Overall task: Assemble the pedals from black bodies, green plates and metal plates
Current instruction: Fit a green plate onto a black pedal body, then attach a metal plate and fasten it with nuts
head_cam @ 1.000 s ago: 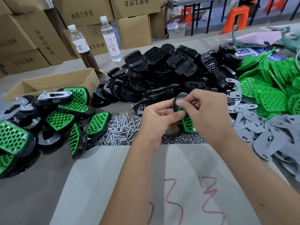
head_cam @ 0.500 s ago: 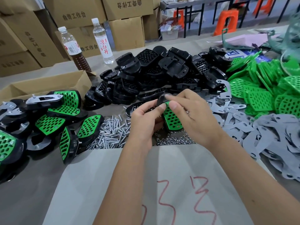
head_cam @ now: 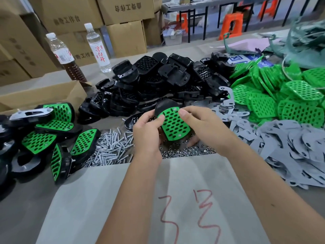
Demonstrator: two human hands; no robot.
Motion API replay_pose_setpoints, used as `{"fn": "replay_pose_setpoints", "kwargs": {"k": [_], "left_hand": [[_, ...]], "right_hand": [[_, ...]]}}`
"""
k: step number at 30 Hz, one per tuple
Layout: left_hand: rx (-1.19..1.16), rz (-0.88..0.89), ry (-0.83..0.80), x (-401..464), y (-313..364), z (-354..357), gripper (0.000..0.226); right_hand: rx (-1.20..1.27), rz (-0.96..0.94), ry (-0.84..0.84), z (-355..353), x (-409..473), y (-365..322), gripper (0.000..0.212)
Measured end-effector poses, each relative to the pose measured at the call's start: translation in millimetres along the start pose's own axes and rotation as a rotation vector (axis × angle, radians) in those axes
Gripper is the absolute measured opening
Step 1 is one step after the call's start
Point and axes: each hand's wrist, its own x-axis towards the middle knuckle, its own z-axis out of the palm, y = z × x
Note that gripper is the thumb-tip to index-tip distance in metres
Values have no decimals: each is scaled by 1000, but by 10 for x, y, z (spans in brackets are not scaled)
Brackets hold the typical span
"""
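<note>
Both hands, the left hand and right hand, grip one pedal; its green plate could slip askew if thumb pressure turns uneven.

Illumination is bright, even and diffuse from overhead, shadows beneath the hands soft and faint, mild glare on the screws, wide-angle bending at the edges, and motion blur smearing the cardboard boxes and far right corner.
</note>
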Motion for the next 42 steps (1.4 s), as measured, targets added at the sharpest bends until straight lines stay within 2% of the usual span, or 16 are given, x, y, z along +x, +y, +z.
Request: {"fn": "replay_pose_setpoints", "kwargs": {"k": [2,4,6,12,15,17,20,23,26,28,31,33,37,42], "left_hand": [[-14,5,53,-10,-7,13,19],[-42,9,84,-5,-10,4,16],[-74,13,83,-4,7,1,15],[33,79,146,-43,-6,94,15],[43,53,177,-79,5,125,14],[-19,-9,110,-99,45,134,13],[-106,-103,-45,-137,101,141,20],[-100,-131,-58,-103,93,88,24],[-85,-102,-16,-64,85,39,16],[-114,-118,18,-44,80,25,18],[-173,-150,72,16,49,-4,25],[-193,-168,104,58,30,-28,25],[-223,-194,73,80,-16,3,26],[-139,-198,2,34,-98,122,25]], "right_hand": [[144,41,-97,-30,-18,15,21],[182,29,-129,-29,-7,44,42],[138,-10,-108,4,13,61,55],[206,-20,53,43,47,61,67],[-155,-182,194,145,31,50,66],[-422,-330,296,239,-13,3,51],[-707,-419,308,359,-84,-58,37],[-854,-462,264,446,-117,-92,36],[-825,-468,268,469,-148,-113,36],[-789,-486,258,450,-149,-116,47],[-723,-480,122,376,-133,-98,54],[-634,-458,47,305,-111,-82,49],[-383,-470,152,179,-100,-87,34],[-91,-275,102,-145,-131,-101,17]]}}
